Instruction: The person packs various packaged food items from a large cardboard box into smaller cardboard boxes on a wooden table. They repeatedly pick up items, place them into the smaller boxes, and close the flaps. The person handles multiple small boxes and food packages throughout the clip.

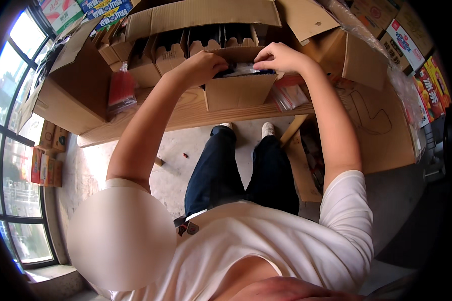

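Observation:
A small open cardboard box sits at the front edge of a wooden table. Plastic-wrapped contents, partly clear and partly dark, fill its top. My left hand reaches over the box's left side, fingers bent down at the contents; whether they pinch anything is hidden. Over the right side is my right hand, its thumb and forefinger apart, the thumb tip at the wrapped contents. Behind the box, a large open carton holds a row of narrow cardboard boxes with dark contents.
A large open carton stands at the left, beside a plastic bag of red items. Clear zip bags lie right of the small box. Another open carton is at the right rear. Printed cartons are stacked farther right.

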The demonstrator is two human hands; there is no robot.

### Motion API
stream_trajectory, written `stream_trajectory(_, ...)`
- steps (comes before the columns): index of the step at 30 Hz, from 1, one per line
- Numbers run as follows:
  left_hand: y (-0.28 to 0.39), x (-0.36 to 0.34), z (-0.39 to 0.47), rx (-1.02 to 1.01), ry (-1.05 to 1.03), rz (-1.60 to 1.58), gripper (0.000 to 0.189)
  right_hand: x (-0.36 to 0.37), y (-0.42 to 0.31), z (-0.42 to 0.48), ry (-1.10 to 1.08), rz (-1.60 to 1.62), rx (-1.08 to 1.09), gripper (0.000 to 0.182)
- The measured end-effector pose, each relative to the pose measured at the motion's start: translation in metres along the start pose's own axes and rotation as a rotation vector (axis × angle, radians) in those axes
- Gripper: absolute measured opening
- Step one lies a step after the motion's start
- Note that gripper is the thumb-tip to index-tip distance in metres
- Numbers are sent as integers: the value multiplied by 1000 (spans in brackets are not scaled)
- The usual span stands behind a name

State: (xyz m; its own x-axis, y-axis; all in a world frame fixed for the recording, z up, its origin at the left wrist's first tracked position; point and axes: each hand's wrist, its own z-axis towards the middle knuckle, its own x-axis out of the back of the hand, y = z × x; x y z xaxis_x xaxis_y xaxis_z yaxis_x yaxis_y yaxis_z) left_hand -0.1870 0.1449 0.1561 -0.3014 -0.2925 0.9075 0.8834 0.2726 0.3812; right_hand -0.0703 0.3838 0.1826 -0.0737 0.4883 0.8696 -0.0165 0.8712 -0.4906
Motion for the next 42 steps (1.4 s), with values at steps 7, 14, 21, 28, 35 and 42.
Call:
stream_trajectory(7, -12, 3, 2, -34, -123, 13, 22, -12, -1, 0, 0, -70, 49, 39)
stream_trajectory(14, -13, 17, -53, -12, 589, -200, 29, -6, 27, -45, 487, 510, 127, 46)
stream_trajectory(21, -13, -59, -88, 39, 593, -786, 62, -95, 57, -60, 551, 978, 257, 70)
stream_trajectory(28, -2, -70, -69, -128, 546, -486, 62, -116, 30, -43, 643, 907, 301, 63)
stream_trajectory(35, -7, -72, -63, -115, 585, -329, 50, -107, 32, -30, 768, 342, 309, 43)
stream_trajectory(42, -11, -80, -58, -81, 646, -128, 39, -117, 38, -30, 743, 206, 252, 41)
